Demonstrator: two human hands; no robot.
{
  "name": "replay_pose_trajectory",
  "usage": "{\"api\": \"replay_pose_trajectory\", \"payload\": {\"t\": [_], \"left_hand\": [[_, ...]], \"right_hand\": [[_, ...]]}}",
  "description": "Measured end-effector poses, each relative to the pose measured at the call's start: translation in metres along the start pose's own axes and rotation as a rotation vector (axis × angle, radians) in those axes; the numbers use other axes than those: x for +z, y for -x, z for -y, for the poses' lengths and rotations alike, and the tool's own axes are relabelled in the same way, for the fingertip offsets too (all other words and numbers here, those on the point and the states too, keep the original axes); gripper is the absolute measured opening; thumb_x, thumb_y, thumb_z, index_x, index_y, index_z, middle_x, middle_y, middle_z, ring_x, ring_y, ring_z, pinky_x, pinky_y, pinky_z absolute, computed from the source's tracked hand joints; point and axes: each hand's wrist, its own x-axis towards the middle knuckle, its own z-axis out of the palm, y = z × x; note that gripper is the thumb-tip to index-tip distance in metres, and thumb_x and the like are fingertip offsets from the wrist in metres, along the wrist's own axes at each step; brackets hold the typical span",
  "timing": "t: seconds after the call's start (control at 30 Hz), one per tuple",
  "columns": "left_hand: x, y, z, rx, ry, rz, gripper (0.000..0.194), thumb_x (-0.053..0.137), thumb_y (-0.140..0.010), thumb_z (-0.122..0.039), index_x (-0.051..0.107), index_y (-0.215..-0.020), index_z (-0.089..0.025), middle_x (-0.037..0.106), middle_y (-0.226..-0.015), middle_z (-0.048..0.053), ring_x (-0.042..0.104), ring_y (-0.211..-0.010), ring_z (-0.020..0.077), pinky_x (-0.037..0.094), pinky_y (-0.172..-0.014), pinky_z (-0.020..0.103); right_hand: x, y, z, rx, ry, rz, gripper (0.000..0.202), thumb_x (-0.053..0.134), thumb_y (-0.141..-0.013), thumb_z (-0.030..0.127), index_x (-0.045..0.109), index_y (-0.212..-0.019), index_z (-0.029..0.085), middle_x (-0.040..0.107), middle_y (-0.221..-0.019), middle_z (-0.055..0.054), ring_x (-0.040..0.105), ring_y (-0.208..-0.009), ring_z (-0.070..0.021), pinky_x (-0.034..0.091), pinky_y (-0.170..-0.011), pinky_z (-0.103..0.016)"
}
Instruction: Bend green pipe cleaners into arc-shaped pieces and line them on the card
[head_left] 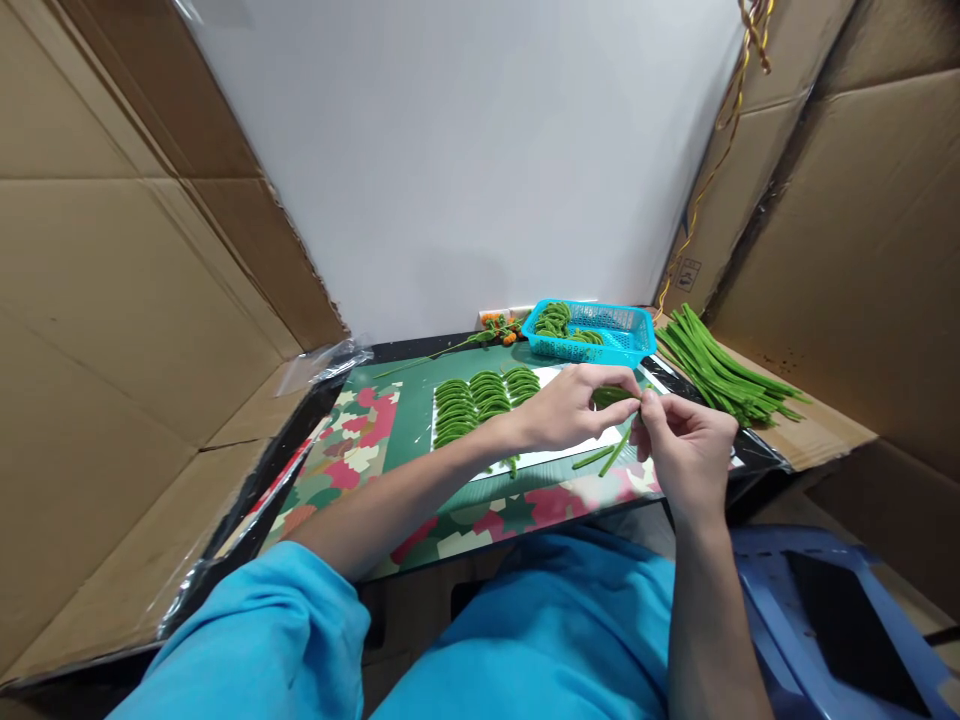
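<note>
My left hand (574,408) reaches across to the right, its thumb and forefinger pinched on a green chenille stem (613,397). Meeting it, my right hand (690,445) pinches the same stem between thumb and fingers. A thin green length (615,452) slants down below the fingers; whether it joins the held stem I cannot tell. Beside it lies a short green piece (592,458). Under my left forearm, curved green chenille pieces (454,410) are lined up in columns on a white sheet (549,374), partly hidden by the arm.
A blue basket (626,350) at the back holds more curved green pieces (553,320). To the right lies a bundle of straight green stems (720,370). Orange flowers (510,338) lie left of the basket. Cardboard walls (97,330) flank the patterned green mat (405,375).
</note>
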Motion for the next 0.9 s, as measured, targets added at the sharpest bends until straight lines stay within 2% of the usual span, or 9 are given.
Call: {"api": "replay_pose_trajectory", "payload": {"t": [0.1, 0.2, 0.3, 0.43, 0.73, 0.9], "left_hand": [[-0.003, -0.002, 0.002, -0.037, 0.139, 0.039, 0.020, 0.062, -0.102, -0.033, 0.068, -0.100, -0.014, 0.063, -0.074, -0.002, 0.057, -0.056, 0.0091, 0.045, -0.057, 0.022], [-0.007, -0.004, 0.005, -0.071, 0.262, 0.066, 0.020, 0.064, -0.100, -0.033, 0.066, -0.094, -0.014, 0.057, -0.064, -0.004, 0.054, -0.053, 0.0094, 0.043, -0.053, 0.022], [-0.011, -0.005, 0.005, -0.103, 0.334, 0.079, 0.022, 0.068, -0.097, -0.035, 0.065, -0.091, -0.015, 0.055, -0.062, -0.004, 0.050, -0.051, 0.0091, 0.042, -0.050, 0.022], [-0.016, -0.005, -0.001, -0.170, 0.397, 0.142, 0.029, 0.074, -0.094, -0.042, 0.065, -0.088, -0.015, 0.055, -0.061, -0.004, 0.049, -0.050, 0.0083, 0.039, -0.049, 0.022], [-0.019, -0.004, -0.007, -0.288, 0.493, 0.144, 0.038, 0.085, -0.083, -0.047, 0.067, -0.081, -0.013, 0.048, -0.054, -0.006, 0.043, -0.045, 0.0064, 0.032, -0.044, 0.020], [-0.026, -0.002, -0.009, -0.323, 0.474, 0.166, 0.033, 0.088, -0.079, -0.039, 0.068, -0.078, -0.013, 0.048, -0.054, -0.006, 0.044, -0.044, 0.0069, 0.031, -0.043, 0.020]], "right_hand": [[-0.007, -0.003, -0.001, -0.004, -0.052, 0.096, 0.048, 0.067, -0.101, 0.041, 0.065, -0.060, 0.018, 0.058, -0.049, 0.002, 0.050, -0.041, -0.0093, 0.038, -0.042, -0.022], [-0.016, -0.005, -0.005, -0.037, -0.008, 0.146, 0.029, 0.071, -0.100, 0.038, 0.074, -0.080, 0.018, 0.066, -0.063, 0.002, 0.058, -0.048, -0.0106, 0.045, -0.046, -0.023], [-0.022, -0.004, -0.009, -0.092, 0.027, 0.129, 0.013, 0.078, -0.095, 0.032, 0.078, -0.102, 0.021, 0.074, -0.088, -0.001, 0.067, -0.056, -0.0123, 0.051, -0.050, -0.025], [-0.023, -0.001, -0.010, -0.219, 0.040, 0.099, 0.005, 0.077, -0.095, 0.024, 0.080, -0.100, 0.024, 0.076, -0.088, 0.000, 0.071, -0.062, -0.0143, 0.058, -0.056, -0.027], [-0.020, 0.000, -0.001, -0.505, 0.275, 0.112, 0.019, 0.066, -0.100, 0.010, 0.078, -0.102, 0.024, 0.077, -0.087, 0.000, 0.071, -0.067, -0.0135, 0.057, -0.067, -0.027], [-0.018, 0.003, -0.002, -0.535, 0.311, 0.155, 0.026, 0.059, -0.103, 0.011, 0.078, -0.109, 0.027, 0.079, -0.094, -0.003, 0.072, -0.071, -0.0162, 0.057, -0.068, -0.030]]}}
